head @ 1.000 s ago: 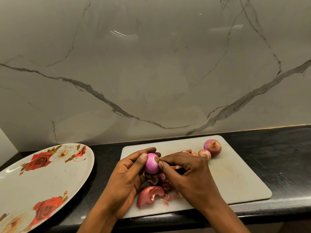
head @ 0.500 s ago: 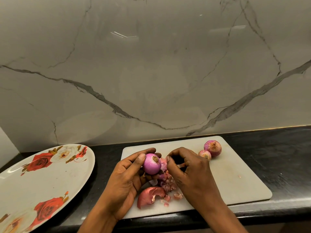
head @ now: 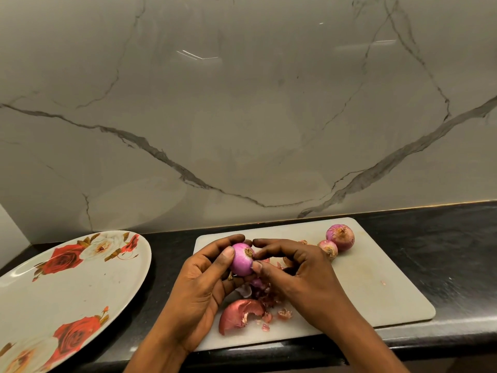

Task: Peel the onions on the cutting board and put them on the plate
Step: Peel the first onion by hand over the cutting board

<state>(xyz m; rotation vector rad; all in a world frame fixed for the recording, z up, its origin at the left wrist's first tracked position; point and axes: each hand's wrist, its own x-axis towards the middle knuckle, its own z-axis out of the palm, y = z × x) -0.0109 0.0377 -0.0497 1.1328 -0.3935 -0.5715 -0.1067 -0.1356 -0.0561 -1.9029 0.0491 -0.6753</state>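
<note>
Onion (head: 240, 261), mostly bare and pink, sits above the cutting board (head: 376, 292) in the curled fingers of the left hand (head: 204, 286). The right hand (head: 304, 273), pulled off with a scrap half a second ago, is back and pinching the onion's root end. Peeling looks nearly done. The plate (head: 67, 292) holds nothing yet, and the unpeeled onions (head: 340, 236) wait at the board's far side.

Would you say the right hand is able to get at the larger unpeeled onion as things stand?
Probably yes: the larger unpeeled onion lies just beyond the right hand, with only the smaller onion beside it, though that hand must first release the peeled onion.
</note>
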